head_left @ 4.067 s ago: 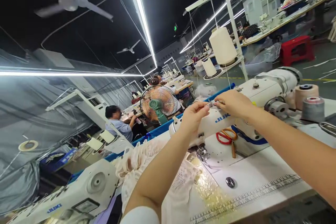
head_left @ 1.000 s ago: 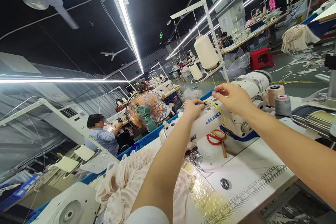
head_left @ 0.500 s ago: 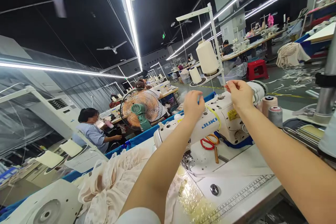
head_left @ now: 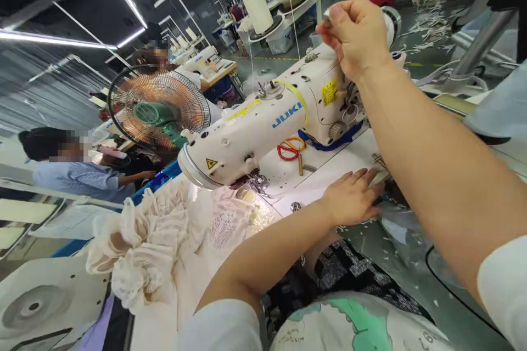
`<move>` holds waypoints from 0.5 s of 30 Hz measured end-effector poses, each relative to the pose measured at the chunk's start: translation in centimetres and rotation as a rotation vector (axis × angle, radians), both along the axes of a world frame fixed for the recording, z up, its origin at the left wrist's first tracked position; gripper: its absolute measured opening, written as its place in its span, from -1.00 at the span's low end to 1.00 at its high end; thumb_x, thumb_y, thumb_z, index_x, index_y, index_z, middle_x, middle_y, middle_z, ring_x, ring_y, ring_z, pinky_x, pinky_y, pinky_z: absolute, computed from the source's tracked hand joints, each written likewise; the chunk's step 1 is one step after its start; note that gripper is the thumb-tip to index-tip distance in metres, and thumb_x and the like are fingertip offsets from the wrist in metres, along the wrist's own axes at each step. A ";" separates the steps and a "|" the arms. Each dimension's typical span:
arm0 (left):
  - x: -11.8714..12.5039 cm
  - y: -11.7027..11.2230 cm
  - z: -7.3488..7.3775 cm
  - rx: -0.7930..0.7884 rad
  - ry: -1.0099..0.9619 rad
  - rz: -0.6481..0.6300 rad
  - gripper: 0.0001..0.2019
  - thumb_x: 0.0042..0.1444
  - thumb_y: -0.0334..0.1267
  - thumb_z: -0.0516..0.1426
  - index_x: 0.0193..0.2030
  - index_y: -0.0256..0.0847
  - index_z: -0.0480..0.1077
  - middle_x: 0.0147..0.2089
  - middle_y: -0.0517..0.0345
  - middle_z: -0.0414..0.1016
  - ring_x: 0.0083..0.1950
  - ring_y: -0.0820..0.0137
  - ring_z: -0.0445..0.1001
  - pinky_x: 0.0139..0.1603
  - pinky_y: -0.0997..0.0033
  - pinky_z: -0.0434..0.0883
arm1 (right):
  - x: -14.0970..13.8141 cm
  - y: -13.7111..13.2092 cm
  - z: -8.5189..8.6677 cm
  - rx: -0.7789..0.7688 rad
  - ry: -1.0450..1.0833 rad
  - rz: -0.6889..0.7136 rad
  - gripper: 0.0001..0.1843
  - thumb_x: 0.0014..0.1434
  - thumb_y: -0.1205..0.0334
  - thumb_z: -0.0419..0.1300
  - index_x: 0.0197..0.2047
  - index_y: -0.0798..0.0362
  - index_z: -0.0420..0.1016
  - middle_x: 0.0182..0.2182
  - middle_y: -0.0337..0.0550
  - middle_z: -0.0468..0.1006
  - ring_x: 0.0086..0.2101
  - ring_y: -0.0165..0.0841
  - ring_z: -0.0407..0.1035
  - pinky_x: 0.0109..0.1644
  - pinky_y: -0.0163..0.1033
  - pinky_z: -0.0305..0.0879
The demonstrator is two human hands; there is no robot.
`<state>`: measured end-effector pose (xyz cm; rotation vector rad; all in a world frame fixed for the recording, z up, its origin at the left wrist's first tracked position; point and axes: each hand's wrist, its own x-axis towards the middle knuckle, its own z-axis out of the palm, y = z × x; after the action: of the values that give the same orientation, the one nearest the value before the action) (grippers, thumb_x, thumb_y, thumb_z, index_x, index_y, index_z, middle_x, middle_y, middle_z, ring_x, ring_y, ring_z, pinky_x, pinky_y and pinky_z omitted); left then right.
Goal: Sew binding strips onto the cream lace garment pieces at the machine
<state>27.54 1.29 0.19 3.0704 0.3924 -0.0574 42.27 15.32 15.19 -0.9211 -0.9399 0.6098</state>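
Note:
My right hand (head_left: 356,38) is raised over the right end of the white JUKI sewing machine (head_left: 247,131). Its thumb and fingers pinch a small shiny piece (head_left: 326,13), too small to name. Fingers spread, my left hand (head_left: 352,197) lies palm down at the front edge of the sewing table (head_left: 313,186), below the machine. Scissors with red and orange handles (head_left: 290,149) and a wooden-handled tool (head_left: 300,164) lie under the machine's arm. A small round metal part (head_left: 295,207) sits on the table near my left forearm. Pale lace fabric (head_left: 164,230) is heaped left of the needle area.
Behind the machine stands a large fan (head_left: 158,112). A person in a striped shirt (head_left: 82,175) sits at the left. Cream thread cones (head_left: 255,3) stand on a rack behind the machine. Another machine's white head (head_left: 49,296) fills the lower left. Fabric scraps litter the floor.
The view has tilted down. My left hand has come down from above the machine to the table's front edge. My right hand stays raised, still pinching, near the machine's right end.

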 end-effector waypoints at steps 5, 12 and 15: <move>2.7 1.2 -0.7 -0.131 -0.159 0.160 -0.56 0.17 -0.10 0.04 0.07 -0.41 0.32 0.26 -0.22 0.17 0.25 0.15 0.20 0.23 0.28 0.21 | 0.1 -1.0 0.2 -0.010 0.025 0.066 -0.80 0.33 0.32 -0.09 -0.36 -0.10 0.13 -0.28 -0.37 0.47 -0.27 -0.61 0.39 -0.07 -0.34 0.33; 4.8 2.4 -0.9 -0.467 -0.327 0.421 -0.69 0.23 -0.24 -0.08 -0.15 -0.32 0.44 -0.10 -0.10 0.47 -0.02 0.23 0.42 -0.04 0.30 0.40 | 0.5 -0.8 -0.3 0.094 0.067 0.086 -0.74 0.31 0.35 -0.10 -0.43 -0.03 0.18 -0.41 -0.33 0.39 -0.31 -0.57 0.44 -0.17 -0.40 0.32; 4.8 2.0 -1.7 -0.422 -0.322 0.317 -0.72 0.21 -0.23 -0.03 -0.16 -0.31 0.44 -0.06 -0.10 0.44 -0.02 0.18 0.41 -0.06 0.25 0.41 | 0.5 -1.0 -0.3 0.094 0.076 0.111 -0.69 0.32 0.29 -0.11 -0.48 0.00 0.19 -0.45 -0.36 0.39 -0.28 -0.61 0.45 -0.19 -0.47 0.30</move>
<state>32.35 3.26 -1.48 2.5117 0.7285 0.3181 42.76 14.34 14.93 -0.7605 -0.9482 0.6845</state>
